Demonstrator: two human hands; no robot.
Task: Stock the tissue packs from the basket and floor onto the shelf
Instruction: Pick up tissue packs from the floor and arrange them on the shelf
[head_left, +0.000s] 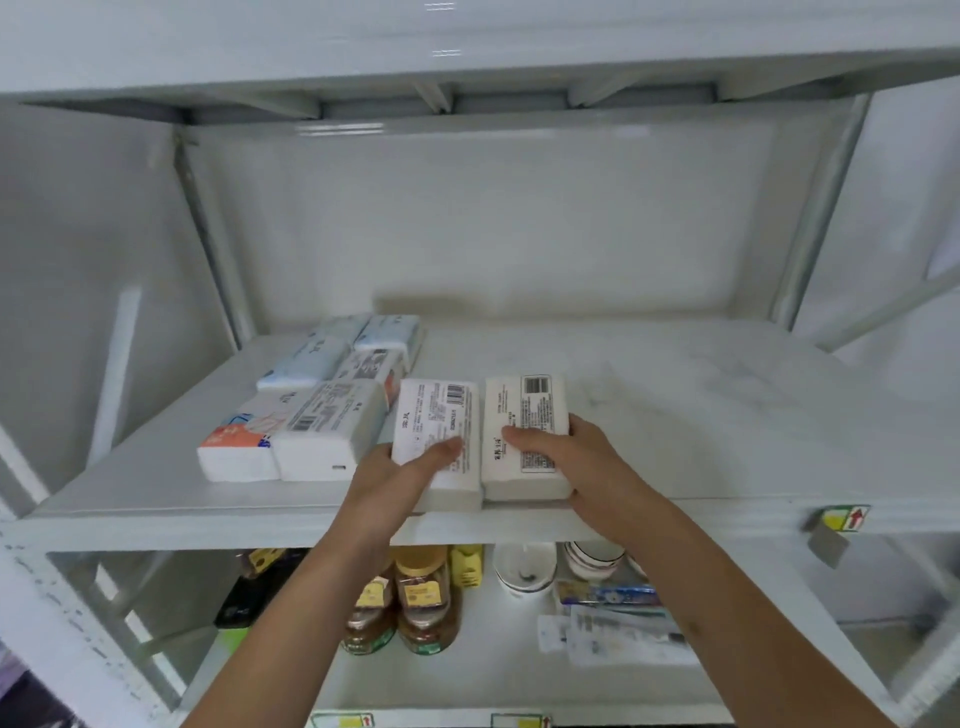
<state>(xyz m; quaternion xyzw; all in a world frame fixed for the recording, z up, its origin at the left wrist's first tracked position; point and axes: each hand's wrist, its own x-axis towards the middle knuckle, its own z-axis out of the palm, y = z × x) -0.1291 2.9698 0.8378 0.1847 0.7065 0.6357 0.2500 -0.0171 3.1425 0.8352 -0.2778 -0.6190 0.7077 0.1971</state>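
Two white tissue packs lie side by side at the front edge of the white shelf (701, 415), label sides up. My left hand (400, 478) grips the left pack (441, 415) at its near end, thumb on top. My right hand (576, 462) grips the right pack (522, 415) the same way, thumb across its label. To the left, several more tissue packs (322, 421) lie in rows on the shelf, some white, some pale blue, one with an orange corner (234, 441). No basket or floor is in view.
The shelf's right half is bare white board up to the back panel. Another shelf board runs overhead. On the shelf below stand oil bottles (426, 597), bowls (524, 569) and flat packets (618, 629). A price tag (841, 519) hangs at the front rail on the right.
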